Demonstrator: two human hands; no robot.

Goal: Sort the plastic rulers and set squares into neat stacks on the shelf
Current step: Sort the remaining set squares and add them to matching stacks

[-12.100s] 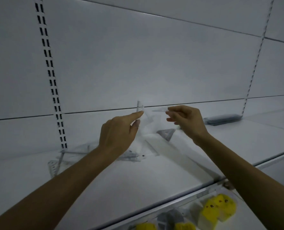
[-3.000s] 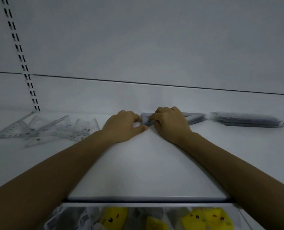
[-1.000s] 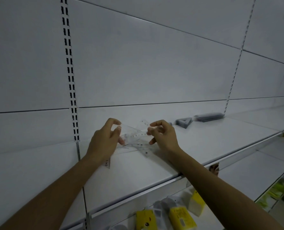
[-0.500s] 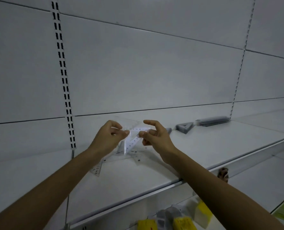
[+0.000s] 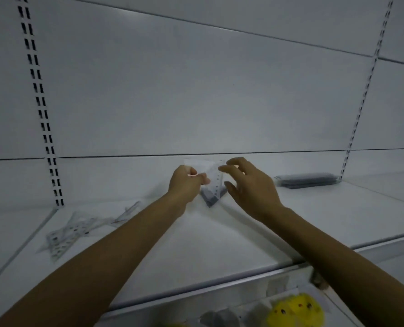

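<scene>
item, nearest, 5 o'clock: yellow toys [image 5: 295, 311] on the lower tier. item, 8 o'clock: loose set squares [image 5: 73, 228] unsorted on the shelf [image 5: 196, 244]. item, centre: left hand [image 5: 186, 184], grip closed on a clear set square [image 5: 210, 172]; half a second ago it hung over the loose pile, now it sits above the grey triangle stack [image 5: 211, 198]. right hand [image 5: 250, 185] has let go, grip wide, just beside it. item, 2 o'clock, far: ruler stack [image 5: 307, 180]. judgement: piece is about to join its stack; the loose pile remains to sort.
</scene>
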